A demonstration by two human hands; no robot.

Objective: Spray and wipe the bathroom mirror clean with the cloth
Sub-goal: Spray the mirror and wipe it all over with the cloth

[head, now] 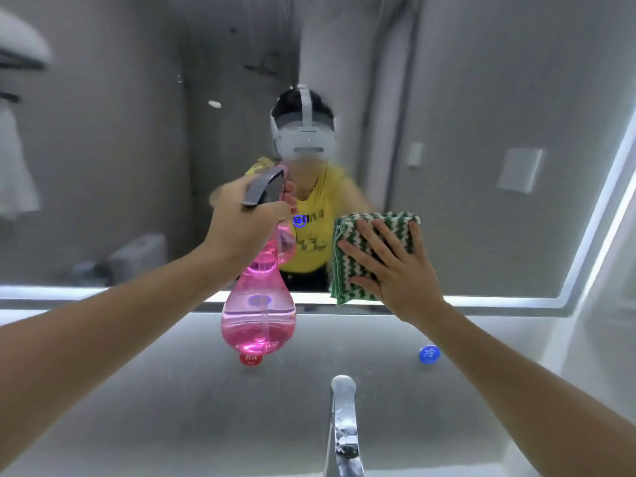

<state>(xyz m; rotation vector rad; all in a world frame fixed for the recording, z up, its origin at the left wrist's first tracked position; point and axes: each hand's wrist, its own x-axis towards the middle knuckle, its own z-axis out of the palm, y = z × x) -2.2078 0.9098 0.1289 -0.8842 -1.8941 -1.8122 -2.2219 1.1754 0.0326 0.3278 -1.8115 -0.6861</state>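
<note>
The bathroom mirror (pixel 481 98) fills the upper part of the view, edged by a lit strip along its bottom and right side. My left hand (pixel 241 222) grips the neck of a pink spray bottle (pixel 258 321) with a grey trigger head, held upright close to the glass at centre. My right hand (pixel 389 266) lies flat with spread fingers on a folded green-and-white cloth (pixel 358 232), pressing it against the lower part of the mirror, just right of the bottle. The mirror reflects a person in a yellow shirt wearing a white headset.
Below the mirror runs a grey wall ledge with a red round tap label (pixel 251 359) and a blue one (pixel 429 354). A chrome faucet (pixel 344 425) juts out at bottom centre. A white towel (pixel 13 173) hangs at far left.
</note>
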